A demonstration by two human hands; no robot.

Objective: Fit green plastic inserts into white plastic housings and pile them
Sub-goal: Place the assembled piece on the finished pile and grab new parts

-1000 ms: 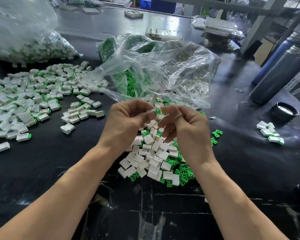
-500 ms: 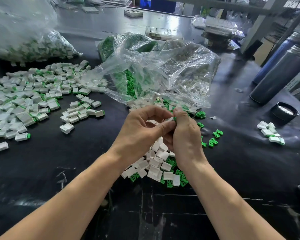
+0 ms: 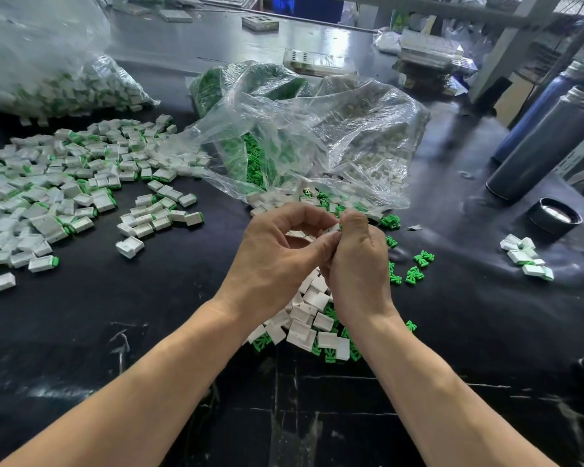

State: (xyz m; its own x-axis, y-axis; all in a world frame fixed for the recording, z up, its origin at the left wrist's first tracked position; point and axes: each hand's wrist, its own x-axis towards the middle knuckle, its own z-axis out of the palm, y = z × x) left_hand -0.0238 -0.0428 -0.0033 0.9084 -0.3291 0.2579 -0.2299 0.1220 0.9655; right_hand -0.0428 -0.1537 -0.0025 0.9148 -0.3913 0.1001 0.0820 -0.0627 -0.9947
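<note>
black worktop (image 3: 81, 332) strewn with white housings (image 3: 41, 197).

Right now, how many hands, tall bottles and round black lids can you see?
Hands: 2, the left hand and the right hand, both pinching a white piece
Tall bottles: 2, a grey bottle and a blue bottle
Round black lid: 1
Total: 5

Smooth white plastic housing (image 3: 331, 229) in my pinch, crinkled glossy clear bag (image 3: 317, 129) beyond it, scuffed black tabletop (image 3: 182, 332) beneath.
</note>
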